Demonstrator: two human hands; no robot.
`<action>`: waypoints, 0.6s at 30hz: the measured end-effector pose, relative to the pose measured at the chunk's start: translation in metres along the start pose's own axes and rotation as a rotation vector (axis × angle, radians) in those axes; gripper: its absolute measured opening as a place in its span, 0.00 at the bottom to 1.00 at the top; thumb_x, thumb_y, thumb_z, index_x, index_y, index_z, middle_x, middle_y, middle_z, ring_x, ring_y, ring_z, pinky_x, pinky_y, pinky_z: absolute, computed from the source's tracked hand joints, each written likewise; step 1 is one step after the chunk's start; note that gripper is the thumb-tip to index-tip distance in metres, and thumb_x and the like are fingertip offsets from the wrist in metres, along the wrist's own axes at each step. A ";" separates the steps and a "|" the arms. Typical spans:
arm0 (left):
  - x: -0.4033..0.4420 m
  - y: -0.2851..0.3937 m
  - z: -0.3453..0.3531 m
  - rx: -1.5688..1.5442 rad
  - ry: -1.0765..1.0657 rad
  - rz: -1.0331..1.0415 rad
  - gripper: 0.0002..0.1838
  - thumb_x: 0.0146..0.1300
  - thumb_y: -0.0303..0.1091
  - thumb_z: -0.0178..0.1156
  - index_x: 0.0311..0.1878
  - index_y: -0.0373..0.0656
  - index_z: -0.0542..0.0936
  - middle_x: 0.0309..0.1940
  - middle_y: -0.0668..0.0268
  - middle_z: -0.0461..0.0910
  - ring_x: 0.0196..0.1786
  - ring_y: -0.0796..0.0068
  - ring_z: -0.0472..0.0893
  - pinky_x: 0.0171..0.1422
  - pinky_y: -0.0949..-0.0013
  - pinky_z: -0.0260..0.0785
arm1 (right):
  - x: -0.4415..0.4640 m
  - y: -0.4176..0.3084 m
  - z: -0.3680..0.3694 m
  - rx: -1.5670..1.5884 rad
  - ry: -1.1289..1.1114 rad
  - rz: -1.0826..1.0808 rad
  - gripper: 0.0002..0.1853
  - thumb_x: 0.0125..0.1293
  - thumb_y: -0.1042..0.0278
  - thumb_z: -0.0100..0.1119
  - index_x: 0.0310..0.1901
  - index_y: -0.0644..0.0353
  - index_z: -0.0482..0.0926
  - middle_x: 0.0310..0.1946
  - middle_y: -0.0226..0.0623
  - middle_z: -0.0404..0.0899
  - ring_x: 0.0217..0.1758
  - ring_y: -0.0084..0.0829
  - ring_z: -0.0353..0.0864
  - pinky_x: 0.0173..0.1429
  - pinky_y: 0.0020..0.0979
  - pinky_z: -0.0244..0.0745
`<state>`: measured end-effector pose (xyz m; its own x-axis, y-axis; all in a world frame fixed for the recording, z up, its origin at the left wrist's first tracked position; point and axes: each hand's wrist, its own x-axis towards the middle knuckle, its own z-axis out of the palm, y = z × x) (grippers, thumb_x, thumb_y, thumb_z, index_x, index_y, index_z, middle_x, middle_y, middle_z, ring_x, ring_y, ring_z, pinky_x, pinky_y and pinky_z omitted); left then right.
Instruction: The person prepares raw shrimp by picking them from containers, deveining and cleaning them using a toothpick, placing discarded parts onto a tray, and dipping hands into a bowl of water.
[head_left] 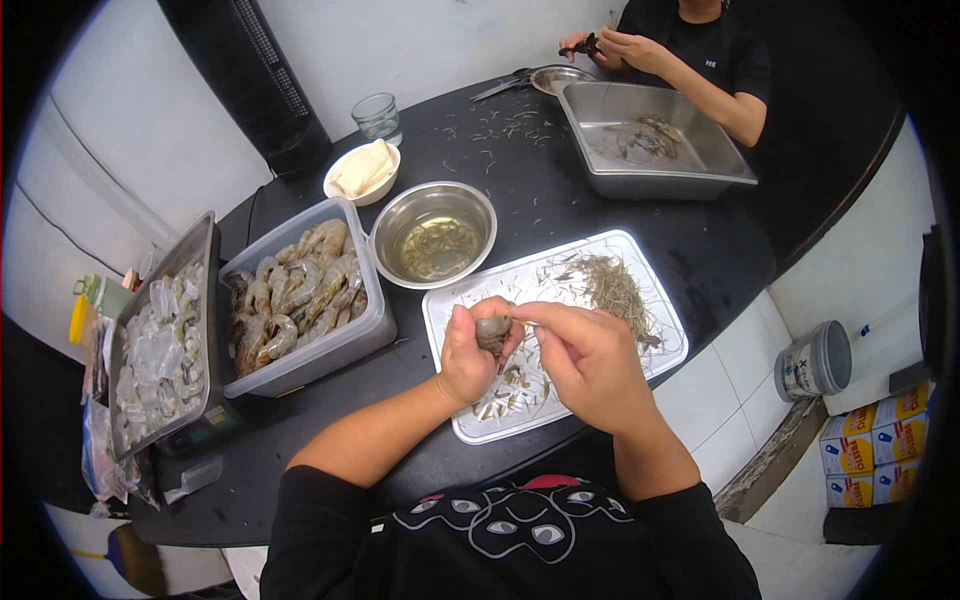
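Observation:
Over the white tray (655, 375), my left hand (472, 355) is wrapped round a grey shrimp (492, 333). My right hand (590, 350) pinches a small thin thing, too small to name, whose end is at the shrimp's top. On the tray lie a heap of thin shrimp legs and feelers (615, 290) at the back right and scattered bits below my hands. A plastic tub (385, 335) of whole shrimp stands to the left. Behind the tray is a steel bowl (485, 215) with murky liquid and scraps.
At far left, a metal pan (213, 300) holds ice and shrimp. A white bowl (388, 193) with a cloth and a glass (378, 118) stand behind. Across the table, a co-worker's hands (620, 50) hold something dark near a deep steel pan (660, 185), scissors (500, 87) and a small bowl (545, 75).

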<state>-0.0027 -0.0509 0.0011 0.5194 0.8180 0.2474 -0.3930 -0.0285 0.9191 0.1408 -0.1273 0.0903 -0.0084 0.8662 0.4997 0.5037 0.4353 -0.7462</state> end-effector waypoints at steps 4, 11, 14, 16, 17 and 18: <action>0.005 0.003 -0.001 0.201 -0.006 0.019 0.39 0.70 0.66 0.23 0.35 0.41 0.74 0.21 0.70 0.69 0.24 0.83 0.64 0.28 0.77 0.54 | -0.005 0.003 0.003 -0.157 0.018 -0.080 0.15 0.57 0.78 0.54 0.47 0.57 0.80 0.26 0.36 0.81 0.28 0.38 0.81 0.33 0.36 0.68; 0.007 0.013 0.003 0.393 0.021 0.140 0.35 0.75 0.56 0.25 0.37 0.36 0.75 0.26 0.66 0.74 0.30 0.77 0.72 0.36 0.73 0.63 | -0.005 0.004 0.006 -0.317 0.051 -0.101 0.17 0.55 0.76 0.56 0.49 0.56 0.79 0.23 0.34 0.79 0.26 0.36 0.78 0.32 0.36 0.64; 0.009 0.016 0.002 0.496 0.002 0.234 0.33 0.75 0.53 0.26 0.37 0.35 0.75 0.27 0.61 0.75 0.31 0.70 0.75 0.38 0.70 0.66 | -0.006 0.006 0.007 -0.322 0.057 -0.102 0.18 0.55 0.76 0.57 0.49 0.56 0.79 0.23 0.34 0.78 0.25 0.36 0.78 0.32 0.36 0.64; 0.011 0.017 0.001 0.565 0.000 0.304 0.33 0.75 0.52 0.26 0.37 0.34 0.75 0.26 0.58 0.75 0.31 0.66 0.75 0.38 0.68 0.66 | -0.007 0.006 0.006 -0.325 0.049 -0.104 0.18 0.55 0.76 0.57 0.50 0.56 0.79 0.23 0.34 0.78 0.25 0.35 0.78 0.32 0.35 0.63; 0.012 0.016 0.000 0.595 0.002 0.337 0.32 0.75 0.52 0.27 0.38 0.34 0.75 0.26 0.56 0.74 0.31 0.64 0.75 0.37 0.68 0.66 | -0.007 0.005 0.006 -0.330 0.040 -0.100 0.19 0.55 0.76 0.57 0.50 0.57 0.79 0.23 0.34 0.78 0.25 0.35 0.78 0.32 0.35 0.63; 0.012 0.016 0.000 0.625 0.005 0.370 0.32 0.75 0.52 0.27 0.38 0.34 0.75 0.26 0.55 0.74 0.30 0.63 0.75 0.37 0.67 0.66 | -0.007 0.004 0.005 -0.336 0.031 -0.096 0.19 0.55 0.76 0.57 0.50 0.57 0.79 0.23 0.34 0.78 0.25 0.35 0.78 0.32 0.35 0.63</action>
<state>-0.0031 -0.0413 0.0188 0.4325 0.6938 0.5758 -0.0346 -0.6254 0.7795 0.1385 -0.1303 0.0815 -0.0458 0.8150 0.5776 0.7579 0.4051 -0.5114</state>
